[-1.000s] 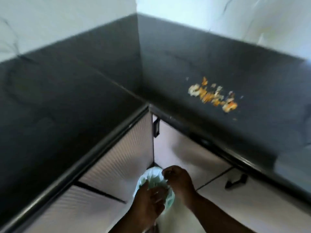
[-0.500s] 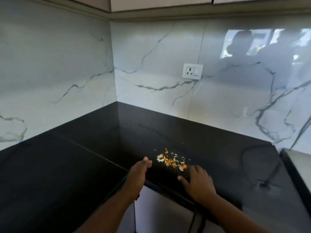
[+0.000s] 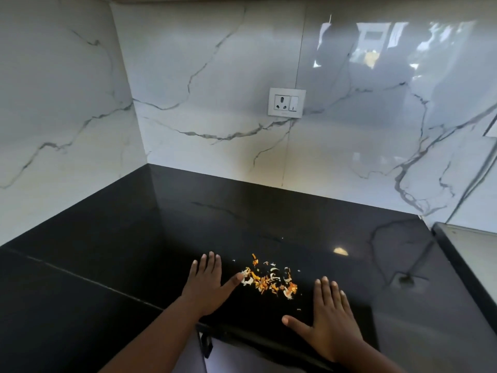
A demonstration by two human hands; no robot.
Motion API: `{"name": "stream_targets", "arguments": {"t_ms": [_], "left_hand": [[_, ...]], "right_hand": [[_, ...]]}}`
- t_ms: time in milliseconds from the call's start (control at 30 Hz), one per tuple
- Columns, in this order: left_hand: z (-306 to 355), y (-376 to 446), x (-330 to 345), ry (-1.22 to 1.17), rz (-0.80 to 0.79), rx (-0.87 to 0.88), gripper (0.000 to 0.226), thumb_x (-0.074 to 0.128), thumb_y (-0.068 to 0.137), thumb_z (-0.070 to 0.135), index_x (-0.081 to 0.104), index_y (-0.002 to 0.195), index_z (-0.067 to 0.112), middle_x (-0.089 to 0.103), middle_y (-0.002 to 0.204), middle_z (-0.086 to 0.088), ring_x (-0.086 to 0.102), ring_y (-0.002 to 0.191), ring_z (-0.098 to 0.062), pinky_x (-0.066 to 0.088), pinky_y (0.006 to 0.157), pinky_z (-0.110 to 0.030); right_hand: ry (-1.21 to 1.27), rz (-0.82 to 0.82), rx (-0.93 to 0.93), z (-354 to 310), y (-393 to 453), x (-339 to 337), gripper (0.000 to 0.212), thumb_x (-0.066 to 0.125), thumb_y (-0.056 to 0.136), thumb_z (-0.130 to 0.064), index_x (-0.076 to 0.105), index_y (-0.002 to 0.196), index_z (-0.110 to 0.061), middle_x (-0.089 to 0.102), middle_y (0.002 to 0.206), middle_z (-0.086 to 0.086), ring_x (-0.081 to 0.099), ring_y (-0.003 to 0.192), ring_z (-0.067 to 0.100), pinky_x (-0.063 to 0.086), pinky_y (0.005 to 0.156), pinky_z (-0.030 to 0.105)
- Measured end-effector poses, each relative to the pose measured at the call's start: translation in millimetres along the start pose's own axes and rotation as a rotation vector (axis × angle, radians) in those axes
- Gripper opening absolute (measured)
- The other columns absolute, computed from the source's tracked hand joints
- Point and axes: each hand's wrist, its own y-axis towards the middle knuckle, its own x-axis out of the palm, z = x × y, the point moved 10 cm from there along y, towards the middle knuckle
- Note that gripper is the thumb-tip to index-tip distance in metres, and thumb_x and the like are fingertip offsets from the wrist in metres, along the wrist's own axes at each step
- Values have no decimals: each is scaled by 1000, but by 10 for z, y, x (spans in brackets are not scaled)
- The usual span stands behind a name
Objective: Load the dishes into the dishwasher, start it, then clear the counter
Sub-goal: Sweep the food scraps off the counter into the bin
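Since half a sec ago both hands have slid further onto the counter (image 3: pixel 113 265) and now bracket the scraps, one each side; the view has also closed in on the corner.

L to R: bare black counter, a seam running across it. Left hand (image 3: pixel 205 288) lies flat, palm down, fingers together pointing twd the wall, thumb stuck out to the right w/ its tip touching the left edge of the scraps (image 3: pixel 269 278). Scraps = small orange & white bits, loose pile near the front edge, btwn the hands. Right hand (image 3: pixel 329 319) flat too, fingers close together, thumb out left, just apart from the pile. Neither hand grips anything.

Above: marble wall w/ a socket (image 3: pixel 286 103). Far right, a grey appliance edge (image 3: pixel 468 246).
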Motion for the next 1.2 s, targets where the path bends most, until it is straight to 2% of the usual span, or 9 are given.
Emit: {"name": "stream_targets", "arguments": {"t_ms": [267,433,567,667,767,933,1067,1133,1200], "left_hand": [[665,391,171,159,-65,267,114,-4,67,87,-11,151,11,-18,158,-7,-25,142,-17,-12,118,-39],[1120,341,349,166,-109,405,106,7,75,85,-11,151,13,-18,159,-2,-26,142,-11,-11,119,-36],[1270,320,341,-60,-106,448,117,-2,65,92,-1,152,14,-8,160,2,-19,142,-2,-12,117,-24],[1049,408,185,-325,38,289,117,-10,63,93,3,151,17,0,160,3,-16,140,5,-15,112,-14],[870,417,112,-294,143,144,117,-15,64,90,2,152,15,-1,161,0,-16,142,-2,-17,113,-17],[1076,418,275,33,-25,211,109,-4,71,86,-11,151,12,-14,159,-3,-24,143,-10,-16,117,-35],[1202,281,263,10,-96,347,108,22,79,82,-20,147,9,-21,157,-2,-38,131,2,-28,107,-20],[1268,188,267,-14,-112,427,114,19,73,87,-28,142,9,-22,156,-2,-35,133,4,-26,109,-19],[1318,92,253,-93,-91,472,115,13,69,90,-36,135,10,-18,155,2,-24,139,4,-16,116,-25]], "right_hand": [[-49,-49,-107,-120,549,-31,133,14,54,-103,-28,142,-12,-34,151,7,-32,140,22,-13,117,40],[-96,-51,-245,-271,812,-73,133,-3,49,-100,-28,144,-10,-34,152,7,-33,139,22,-16,116,36],[-87,-59,-406,-429,986,-106,120,10,63,-93,-30,141,-11,-31,154,6,-33,139,19,-24,112,26],[157,16,-418,-459,1202,-290,118,15,67,-93,-17,150,-16,-19,158,-2,-21,143,11,-10,115,24],[249,81,-347,-402,1482,-404,112,5,70,-91,-9,153,-17,-13,160,-1,-17,144,10,-4,117,28],[100,30,-376,-540,1730,-378,109,-13,69,-81,0,154,-13,-8,161,4,-14,146,14,-11,116,29],[94,-22,-542,-614,1670,-318,121,-26,60,-85,7,154,-15,-1,162,3,-11,144,6,-11,114,22],[116,-70,-638,-688,1494,-280,107,-14,73,-82,11,153,-16,4,162,2,-9,142,2,-10,113,19],[160,-112,-695,-768,1268,-252,76,8,90,-60,17,153,-17,9,161,1,-5,143,1,-9,112,15]]}}
